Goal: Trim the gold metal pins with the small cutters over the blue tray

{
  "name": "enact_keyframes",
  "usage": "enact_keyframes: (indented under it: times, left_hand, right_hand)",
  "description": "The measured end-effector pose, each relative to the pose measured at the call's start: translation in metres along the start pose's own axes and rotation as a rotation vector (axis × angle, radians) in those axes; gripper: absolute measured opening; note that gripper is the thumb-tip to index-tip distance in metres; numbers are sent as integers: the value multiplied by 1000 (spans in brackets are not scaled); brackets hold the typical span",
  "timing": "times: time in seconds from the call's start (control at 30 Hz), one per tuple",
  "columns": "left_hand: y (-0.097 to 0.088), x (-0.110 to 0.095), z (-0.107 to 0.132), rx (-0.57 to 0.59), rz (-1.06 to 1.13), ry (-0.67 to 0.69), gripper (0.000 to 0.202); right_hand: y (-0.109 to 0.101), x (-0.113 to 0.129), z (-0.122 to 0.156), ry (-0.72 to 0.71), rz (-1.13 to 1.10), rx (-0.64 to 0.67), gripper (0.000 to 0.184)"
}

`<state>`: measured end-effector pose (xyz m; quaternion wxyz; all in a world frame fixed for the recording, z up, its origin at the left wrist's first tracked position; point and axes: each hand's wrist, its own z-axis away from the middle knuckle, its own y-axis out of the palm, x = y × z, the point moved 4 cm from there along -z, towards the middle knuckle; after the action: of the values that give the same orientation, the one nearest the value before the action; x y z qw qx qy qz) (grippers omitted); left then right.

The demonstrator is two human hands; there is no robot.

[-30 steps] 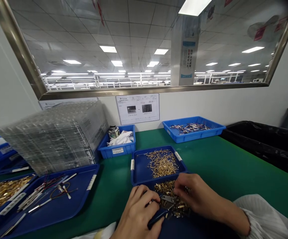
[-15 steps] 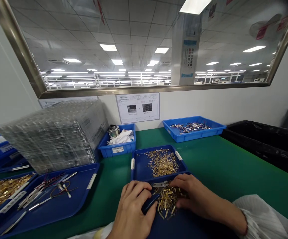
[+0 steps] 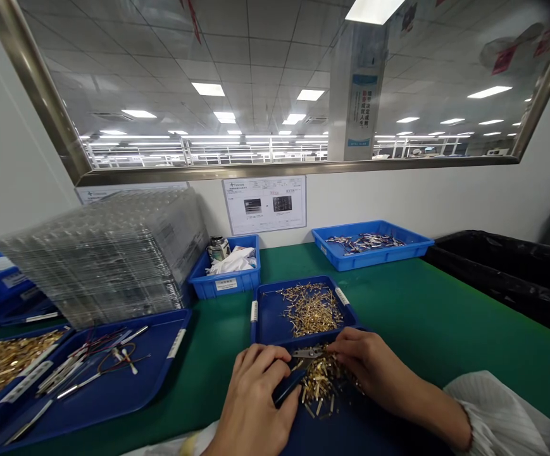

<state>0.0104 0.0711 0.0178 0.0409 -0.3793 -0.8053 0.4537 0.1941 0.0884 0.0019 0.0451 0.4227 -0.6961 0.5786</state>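
Note:
My left hand (image 3: 258, 399) is wrapped round the dark blue handles of a pair of pliers (image 3: 309, 353), whose metal jaws point right. At the jaw tips my right hand (image 3: 367, 361) has thumb and fingers pinched together; whatever is between them is too small to make out. Below the jaws lies a heap of small gold-coloured metal pieces (image 3: 319, 383) in the near dark blue tray (image 3: 345, 430). Just beyond, another blue tray (image 3: 269, 316) holds many thin gold pins (image 3: 315, 310).
Left stand a tray of tools and wires (image 3: 127, 405), a tray of gold parts (image 3: 13, 364) and stacked clear plastic trays (image 3: 113, 253). Behind are a blue bin with white cloth (image 3: 227, 285), a blue tray of slim parts (image 3: 374, 256) and a black-lined bin (image 3: 502, 278).
My right hand's fingers have drawn together into a pinch, and its thumb has lifted off the gold pieces toward the plier tips. My left hand stays almost in place.

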Motion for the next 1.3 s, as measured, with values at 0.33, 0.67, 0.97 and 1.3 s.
enact_keyframes:
  times: [0.33, 0.67, 0.97, 1.3]
  left_hand:
    - [0, -4, 0, 40, 105, 20, 10]
    - [0, -8, -2, 84, 218, 17, 14]
    - [0, -8, -1, 54, 221, 41, 14]
    - [-4, -12, -2, 75, 117, 79, 9]
  right_hand:
    - [-8, 6, 1, -4, -36, -83, 16]
    - [-2, 3, 2, 127, -174, -64, 20]
    - [-3, 13, 1, 53, -220, -58, 20]
    - [1, 11, 2, 40, -144, -71, 14]
